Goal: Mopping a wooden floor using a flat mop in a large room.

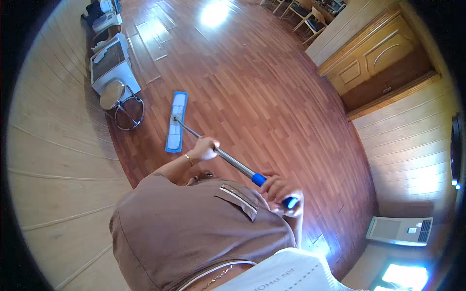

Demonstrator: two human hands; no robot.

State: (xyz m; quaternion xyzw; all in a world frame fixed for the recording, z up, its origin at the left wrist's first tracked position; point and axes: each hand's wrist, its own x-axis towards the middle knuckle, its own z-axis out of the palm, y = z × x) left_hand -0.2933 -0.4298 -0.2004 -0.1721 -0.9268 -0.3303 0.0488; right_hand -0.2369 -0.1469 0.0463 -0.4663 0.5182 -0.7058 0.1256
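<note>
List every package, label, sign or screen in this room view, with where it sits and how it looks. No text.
White appliance: low against the right wall, a flat box with grilles and a small pale control panel.
Dark device: on the right wall at the picture's rim, black with a small blue light; whether it is a screen cannot be told.
White box: by the left wall beyond the round stool, open-topped.
No signs or packages show.

Mop handle (228, 160) partly hidden inside both hands, chairs (306, 12) cut by top edge.
</note>
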